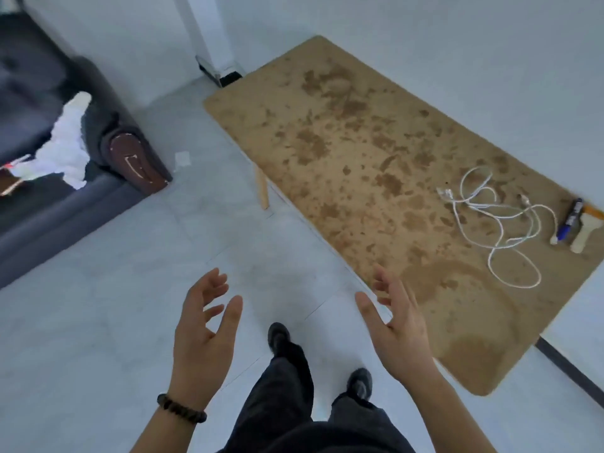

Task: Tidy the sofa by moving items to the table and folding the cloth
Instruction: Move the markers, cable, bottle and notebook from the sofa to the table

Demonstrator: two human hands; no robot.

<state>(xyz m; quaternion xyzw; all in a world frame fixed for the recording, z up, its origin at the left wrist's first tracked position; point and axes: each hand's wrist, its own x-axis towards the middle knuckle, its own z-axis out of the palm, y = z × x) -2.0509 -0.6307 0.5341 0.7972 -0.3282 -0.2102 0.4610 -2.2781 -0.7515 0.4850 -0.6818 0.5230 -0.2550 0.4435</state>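
Note:
A dark sofa [39, 103] fills the upper left, with a crumpled white cloth [67, 143] lying on its seat beside the armrest. A small object with red and brown [9, 178] sits at the left edge next to the cloth. The mottled brown table [359, 152] stretches along the right. On its far right lie a tangled white cable [500, 220], a blue marker [570, 220] and a cream-handled tool [586, 233]. My left hand [202, 335] and my right hand [398, 328] hover empty over the floor, palms facing each other, fingers relaxed.
Pale grey floor tiles lie between sofa and table. My legs in dark trousers and black shoes [279, 335] stand below the hands. A white pillar with a metal base [217, 68] stands at the table's far corner. A small paper scrap [182, 158] lies on the floor.

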